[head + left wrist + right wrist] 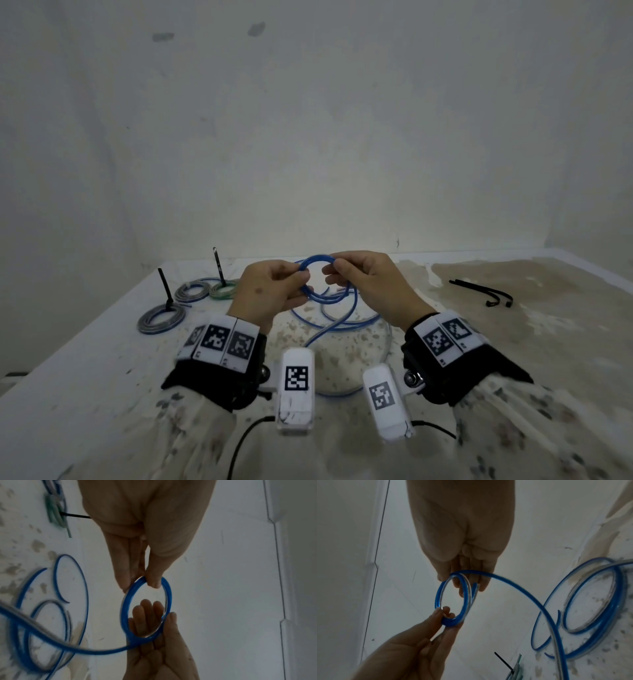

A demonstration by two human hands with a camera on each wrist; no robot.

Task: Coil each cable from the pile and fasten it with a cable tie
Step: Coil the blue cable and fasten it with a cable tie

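Above the table's middle I hold a small coil of blue cable (317,265) between both hands. My left hand (301,284) pinches the coil's left side with thumb and fingers; the left wrist view shows that pinch (140,584) on the ring (123,615). My right hand (334,270) grips the right side, fingers curled round the strands (462,584) of the ring (438,596). The rest of the blue cable (337,325) trails down to loose loops on the table (85,588) (590,628).
Three tied coils lie at the left: a grey-blue one (161,319), a grey one (191,293) and a green one (224,290), their black tie tails sticking up. Loose black cable ties (479,290) lie at the right. A wall stands behind the stained white table (102,359).
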